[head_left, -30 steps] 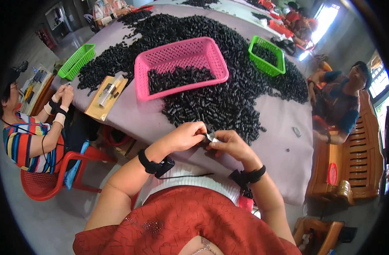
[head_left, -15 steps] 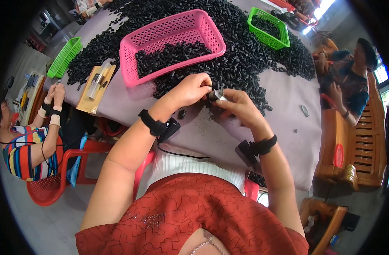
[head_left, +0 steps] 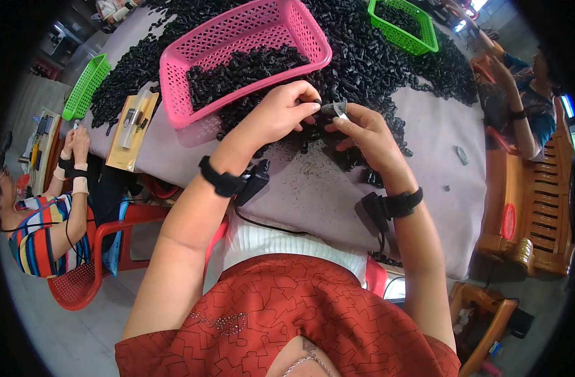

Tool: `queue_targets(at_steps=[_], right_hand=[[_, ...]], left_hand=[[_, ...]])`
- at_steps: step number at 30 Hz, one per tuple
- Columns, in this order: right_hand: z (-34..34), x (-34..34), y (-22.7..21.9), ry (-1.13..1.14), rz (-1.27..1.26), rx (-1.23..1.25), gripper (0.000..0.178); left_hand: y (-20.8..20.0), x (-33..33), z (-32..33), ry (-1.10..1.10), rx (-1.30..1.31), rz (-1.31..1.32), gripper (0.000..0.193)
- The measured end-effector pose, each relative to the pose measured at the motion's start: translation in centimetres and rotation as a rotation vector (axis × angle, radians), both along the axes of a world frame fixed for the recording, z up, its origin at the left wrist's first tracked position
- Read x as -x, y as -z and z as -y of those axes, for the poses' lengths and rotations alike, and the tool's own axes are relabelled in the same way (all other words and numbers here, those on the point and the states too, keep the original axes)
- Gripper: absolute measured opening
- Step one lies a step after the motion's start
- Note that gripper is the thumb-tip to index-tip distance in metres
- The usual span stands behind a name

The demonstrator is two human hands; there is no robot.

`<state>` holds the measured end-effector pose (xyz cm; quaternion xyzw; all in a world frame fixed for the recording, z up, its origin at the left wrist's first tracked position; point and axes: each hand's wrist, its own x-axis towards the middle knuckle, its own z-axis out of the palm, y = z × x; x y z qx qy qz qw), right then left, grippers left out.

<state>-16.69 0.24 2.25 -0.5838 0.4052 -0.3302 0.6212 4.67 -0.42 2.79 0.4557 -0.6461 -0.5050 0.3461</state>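
Note:
Over the near edge of the heap of small black plastic parts (head_left: 356,69), my two hands almost meet. My left hand (head_left: 281,113) is closed, pinching a small black part (head_left: 317,102) that mostly hides behind the fingers. Thumb and fingers of my right hand (head_left: 366,132) close on a small grey tool with a shiny flat metal edge (head_left: 338,109), which points toward the left hand's fingertips. Whether tool and part touch, I cannot tell. Fine dark crumbs (head_left: 290,166) are scattered on the cloth below.
A pink basket (head_left: 174,88) with black parts stands ahead, left of centre. Green baskets are at far left (head_left: 86,88) and far right (head_left: 419,44). A tan board (head_left: 121,147) and a grey oval thing (head_left: 461,155) lie on the grey cloth (head_left: 426,207). People sit at both sides.
Both my hands have moved a little farther over the heap, and the right hand has turned somewhat. The person at the right has raised an arm. The view has shifted slightly.

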Motion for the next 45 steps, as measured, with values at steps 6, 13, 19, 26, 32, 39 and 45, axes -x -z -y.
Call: queue_targets(at_steps=[6,13,19,26,32,39,45], right_hand=[[-2.5,0.1,-3.1,-0.105,-0.006,-0.040,0.028],[-2.8,-4.6,-0.9,-0.410,0.013,-0.082,0.020],[-0.6,-5.2,0.9,-0.316,-0.006,-0.120,0.029],[0.7,-3.9,0.8,-0.150,0.055,-0.051,0.028],[-1.2,-3.0,-1.8,-0.121,-0.025,-0.030,0.025],[-4.6,-6.5,-0.1,-0.464,0.153,-0.204,0.023],[-3.9,-7.9,2.0,-0.349,0.166,-0.232,0.023]], left_hand=[[-1.5,-6.7,-5.2,-0.052,-0.076,0.077,0.011],[0.1,-10.0,-6.0,-0.096,-0.075,0.377,0.008],[1.1,-7.1,-2.5,-0.046,-0.098,0.139,0.006],[1.7,-4.8,0.8,0.038,0.112,0.257,0.005],[-1.4,-6.6,-3.5,-0.047,0.074,0.255,0.008],[0.7,-10.1,-8.2,-0.096,-0.142,0.274,0.009],[1.8,-7.8,-4.8,0.024,-0.115,0.123,0.006]])
